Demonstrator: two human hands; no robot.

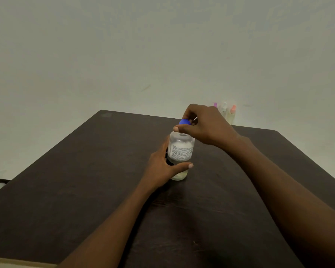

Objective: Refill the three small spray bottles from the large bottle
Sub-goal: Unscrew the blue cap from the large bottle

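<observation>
1. Table [85, 190]: dark wood-grain top, set against a pale wall; bears every item listed below

2. Left hand [161, 167]: wrapped around the lower body of the large bottle, thumb across the front, fingers behind it out of sight; grip is closed on the bottle. Advice for the step in hand: press the base down onto the table so the body does not turn with the cap

3. Large bottle [180, 151]: upright near the middle of the table; clear body, white printed label, a shallow layer of pale yellowish liquid at the bottom. Judged mostly empty, so it should be light and apt to tip if gripped only low down

4. Blue cap [184, 122]: seated on the neck of the large bottle, partly covered by fingers. Whether it is coming off or going on cannot be told; either way, turn it level with the neck

5. Right hand [203, 124]: above the bottle, thumb and fingers pinching the blue cap

6. Three small spray bottles [225, 113]: upright in a close row at the far edge of the table by the wall, partly hidden behind the right hand; tops pink, white and orange from left to right; the orange one shows pale liquid
</observation>
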